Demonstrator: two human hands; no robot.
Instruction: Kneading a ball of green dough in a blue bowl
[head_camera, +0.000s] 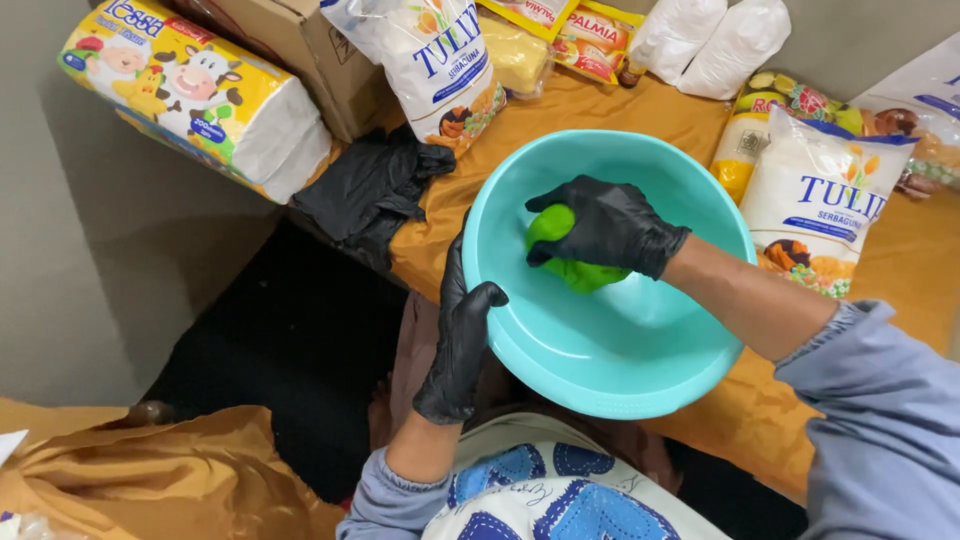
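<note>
A black-gloved right hand (605, 228) clamps a bright green dough lump (575, 270) directly beneath it inside a turquoise plastic bowl (640, 370), whose near rim the gloved left hand (462, 335) grips

- A table (600, 120) draped in mustard-gold cloth carries the lot.
- The turquoise bowl (640, 370) sits at its near edge.
- White flour bags (440, 60) lie at the back and right.
- Crumpled black plastic (370, 190) lies at the left corner.
- A tissue pack (200, 95) and cardboard box (310, 45) sit beside it.
</note>
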